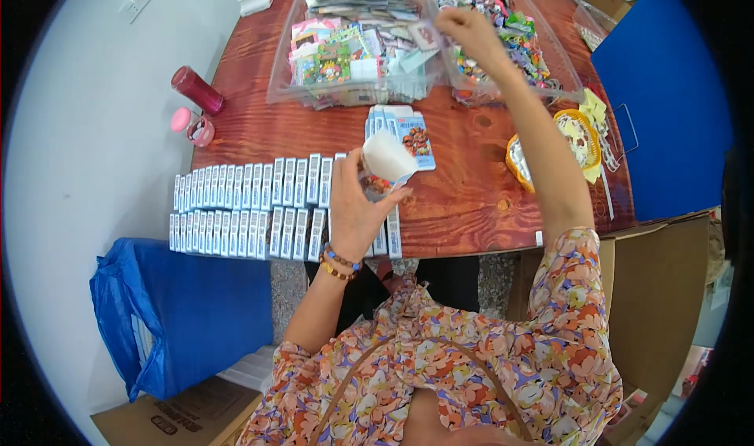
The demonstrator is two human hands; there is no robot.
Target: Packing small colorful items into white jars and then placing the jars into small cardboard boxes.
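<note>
My left hand [355, 210] is wrapped round a small light-blue carton [378, 185] with a picture on its front. The carton's white flap [389, 155] stands up at the top. My right hand [465, 31] is closed above the shared edge of two clear plastic bins, its fingers pinched together; I cannot make out what is in them. Near those fingertips shows a pale card packet [424, 37]. The left bin [276, 77] holds flat picture packets and cards. In the right bin [561, 65] lies a heap of colourful small trinkets.
Flat light-blue cartons [420, 151] lie beyond my left hand. Two rows of upright cartons [236, 210] line the table's left front. A red bottle [196, 88] and pink jar [192, 126] stand at left. A yellow basket [514, 163] sits under my right forearm, near a blue panel [667, 92].
</note>
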